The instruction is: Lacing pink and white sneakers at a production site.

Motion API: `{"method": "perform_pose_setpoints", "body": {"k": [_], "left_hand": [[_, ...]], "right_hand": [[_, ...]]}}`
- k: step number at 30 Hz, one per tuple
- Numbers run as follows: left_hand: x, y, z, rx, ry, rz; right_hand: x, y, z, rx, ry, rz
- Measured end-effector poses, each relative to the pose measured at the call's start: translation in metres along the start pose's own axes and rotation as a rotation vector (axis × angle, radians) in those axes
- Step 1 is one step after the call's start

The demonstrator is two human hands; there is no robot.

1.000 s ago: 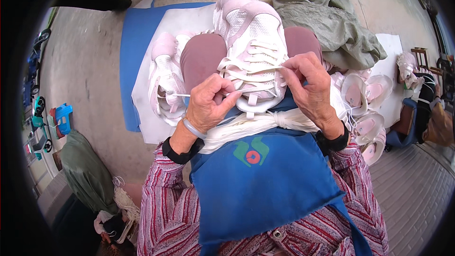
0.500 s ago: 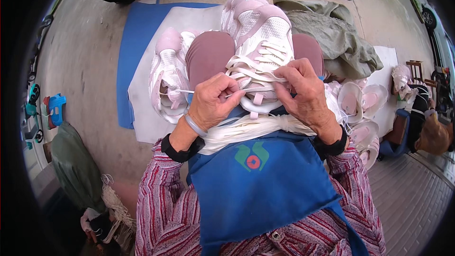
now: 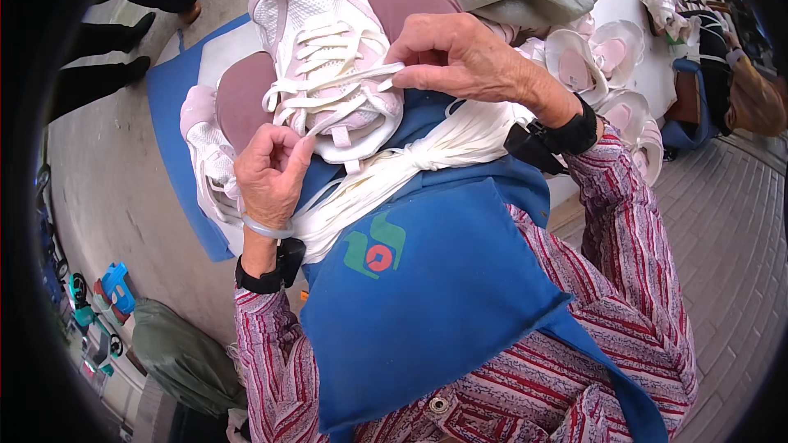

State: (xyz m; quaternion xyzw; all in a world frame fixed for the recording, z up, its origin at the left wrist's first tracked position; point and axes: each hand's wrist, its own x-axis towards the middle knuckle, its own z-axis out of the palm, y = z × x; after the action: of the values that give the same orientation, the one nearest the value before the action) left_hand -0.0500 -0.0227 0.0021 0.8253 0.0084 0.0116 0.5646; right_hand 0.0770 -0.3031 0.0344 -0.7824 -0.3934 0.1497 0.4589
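The shoe [image 3: 318, 12] sat between my knees [image 3: 408, 6], toe away. Expected handling: light, padded; the lace [image 3: 365, 75] soft, limp, best gripped near its ends. My right hand [image 3: 460, 57] pinched one strand beside the eyelets; my left hand [image 3: 271, 176] apparently pinched another, left of the collar. Half a second earlier, a lace tail jutted leftward from it; now none showed.

Open air lies above the middle of the laced shoe [image 3: 320, 53], between the left hand [image 3: 269, 176] at its near-left edge and the right hand [image 3: 468, 53] at its right. A white lace [image 3: 353, 79] crosses this passage low over the shoe, reaching the right hand's fingers. The left knee [image 3: 245, 100] bounds the shoe's left flank, the right knee [image 3: 410, 0] its far right; a bundle of white laces [image 3: 427, 154] obstructs the space just nearer than its heel.
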Motion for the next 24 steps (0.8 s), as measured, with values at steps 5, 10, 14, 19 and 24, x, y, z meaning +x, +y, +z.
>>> {"method": "perform_pose_setpoints", "body": {"k": [5,10,14,19,24], "left_hand": [[0.000,-0.007,0.000,-0.005,0.004,0.043],[0.005,-0.005,0.001,0.010,-0.010,0.021],[0.000,-0.007,-0.002,0.016,0.006,0.022],[-0.003,-0.002,-0.003,-0.015,-0.008,0.017],[-0.001,0.001,0.000,-0.144,-0.051,-0.079]], "right_hand": [[0.008,0.006,-0.008,0.139,-0.163,0.146],[0.023,0.006,-0.015,0.280,-0.267,0.283],[0.026,-0.004,-0.012,0.401,-0.277,0.295],[0.036,-0.012,-0.011,0.170,-0.308,0.147],[0.013,-0.034,-0.004,0.013,-0.195,0.058]]}}
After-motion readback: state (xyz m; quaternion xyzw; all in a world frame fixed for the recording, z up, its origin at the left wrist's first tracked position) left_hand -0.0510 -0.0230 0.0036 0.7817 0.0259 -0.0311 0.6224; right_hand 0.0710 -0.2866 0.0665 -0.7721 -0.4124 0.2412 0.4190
